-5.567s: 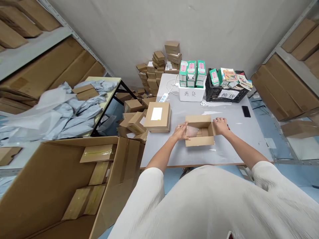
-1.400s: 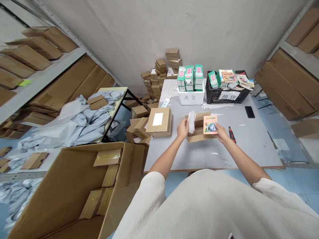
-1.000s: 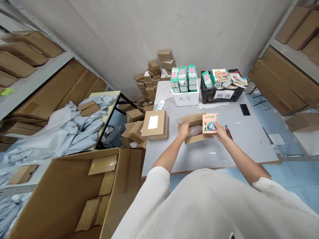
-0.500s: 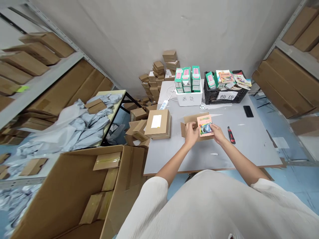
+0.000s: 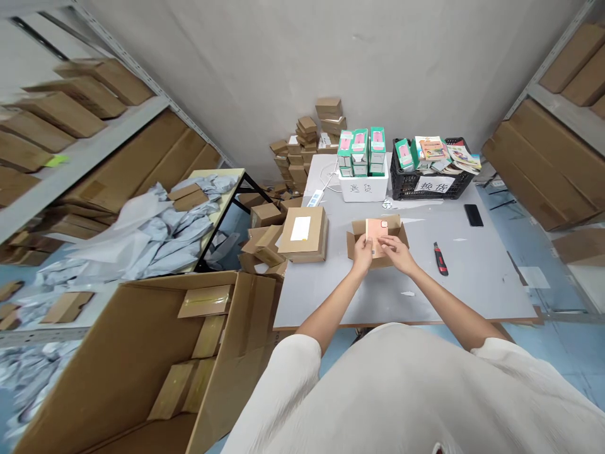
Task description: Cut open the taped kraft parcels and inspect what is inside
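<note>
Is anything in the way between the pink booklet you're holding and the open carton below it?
Nothing visible. The pink booklet, held by the left hand and right hand, is right above the open cardboard carton, whose flaps are spread outward. The hands and booklet hide most of the carton's inside.

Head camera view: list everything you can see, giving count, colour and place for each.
open carton: one, brown, mid-table
sealed carton: one, brown, left table edge
utility knife: one, red-black, right of open carton
phone: one, black, far right of table
foam box: one, white, far table edge
boxes: several, green, in foam box
crate: one, black, beside foam box
mailer bags: many, grey, on side table
booklet: one, pink, held above open carton
left hand: one, bare, holding booklet's left side
right hand: one, bare, holding booklet's right side
</note>
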The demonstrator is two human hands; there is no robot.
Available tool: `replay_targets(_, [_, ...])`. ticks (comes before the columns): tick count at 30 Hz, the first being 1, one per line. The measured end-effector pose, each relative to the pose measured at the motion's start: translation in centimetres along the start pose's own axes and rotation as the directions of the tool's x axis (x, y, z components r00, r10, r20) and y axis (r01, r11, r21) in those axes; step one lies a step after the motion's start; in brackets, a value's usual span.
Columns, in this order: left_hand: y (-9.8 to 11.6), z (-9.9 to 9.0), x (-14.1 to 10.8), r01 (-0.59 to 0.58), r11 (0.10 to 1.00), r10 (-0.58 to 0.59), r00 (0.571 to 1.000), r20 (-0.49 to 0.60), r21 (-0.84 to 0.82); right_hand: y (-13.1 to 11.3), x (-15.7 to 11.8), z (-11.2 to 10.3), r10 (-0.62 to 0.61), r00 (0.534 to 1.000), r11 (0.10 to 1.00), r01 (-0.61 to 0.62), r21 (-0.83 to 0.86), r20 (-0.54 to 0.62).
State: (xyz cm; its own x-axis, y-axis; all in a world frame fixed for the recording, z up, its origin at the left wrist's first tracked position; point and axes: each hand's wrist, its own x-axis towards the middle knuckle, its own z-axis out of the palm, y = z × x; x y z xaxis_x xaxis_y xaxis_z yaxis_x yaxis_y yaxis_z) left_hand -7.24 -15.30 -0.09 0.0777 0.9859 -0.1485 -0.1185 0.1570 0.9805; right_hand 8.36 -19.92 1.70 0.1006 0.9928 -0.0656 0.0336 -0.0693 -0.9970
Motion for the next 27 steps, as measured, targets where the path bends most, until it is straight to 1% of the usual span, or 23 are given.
replay_targets(4, [-1.0, -0.7, 0.4, 0.046, 0.997, -0.049, 0.998, -0.044, -0.063, 1.2, 0.1, -0.7, 0.041, 0.991, 0.999, -0.043, -0.011, -0.13])
replay_targets(5, [-1.2, -0.8, 0.4, 0.052, 0.996, -0.056, 0.997, -0.047, -0.075, 1.5, 0.1, -0.8, 0.065, 0.989, 0.998, -0.064, 0.009, -0.133])
replay_targets(8, [-1.6, -1.1, 0.3, 0.067, 0.993, -0.071, 0.997, -0.032, -0.101, 1.9, -0.2, -1.0, 0.147, 0.988, 0.988, -0.144, 0.064, -0.042])
replay_targets(10, [-1.7, -1.3, 0.3, 0.075, 0.994, -0.076, 0.997, -0.011, -0.086, 1.8, -0.3, -0.9, 0.166, 0.986, 0.984, -0.165, 0.067, -0.013])
replay_targets(12, [-1.8, -1.5, 0.2, 0.086, 0.995, -0.088, 0.996, -0.036, -0.045, 1.6, -0.3, -0.8, 0.139, 0.988, 0.989, -0.136, 0.053, -0.068])
replay_targets(14, [-1.9, -1.5, 0.0, 0.096, 0.995, -0.095, 0.99, -0.104, 0.009, 1.3, -0.3, -0.6, 0.086, 0.985, 0.996, -0.083, 0.022, -0.151])
replay_targets(15, [-1.9, -1.4, -0.2, 0.101, 0.995, -0.096, 0.988, -0.121, 0.029, 1.1, -0.3, -0.4, 0.061, 0.982, 0.998, -0.063, -0.004, -0.181])
replay_targets(16, [-1.9, -1.3, -0.4, 0.105, 0.994, -0.101, 0.989, -0.112, 0.035, 1.0, -0.4, -0.3, 0.041, 0.979, 0.998, -0.05, -0.037, -0.199])
replay_targets(17, [-1.8, -1.0, -0.6, 0.108, 0.994, -0.106, 0.991, -0.075, 0.025, 0.9, -0.6, -0.2, 0.023, 0.979, 0.996, -0.04, -0.078, -0.202])
replay_targets(19, [-1.7, -0.4, -1.1, 0.114, 0.993, -0.113, 0.993, 0.036, -0.041, 0.7, -1.0, 0.1, -0.022, 0.987, 0.985, -0.005, -0.171, -0.157])
replay_targets(21, [-1.5, 0.1, -1.5, 0.119, 0.986, -0.107, 0.989, 0.098, -0.119, 0.6, -1.5, 0.4, -0.096, 0.993, 0.964, 0.075, -0.254, -0.07])
replay_targets(24, [-1.2, 0.0, -1.8, 0.135, 0.973, -0.12, 0.989, 0.087, -0.188, 0.9, -2.2, 0.9, -0.221, 0.973, 0.903, 0.23, -0.364, 0.066])
replay_targets(27, [-1.0, -0.9, -1.7, 0.149, 0.961, -0.14, 0.989, 0.057, -0.235, 1.5, -2.3, 1.0, -0.281, 0.948, 0.816, 0.318, -0.482, 0.15])
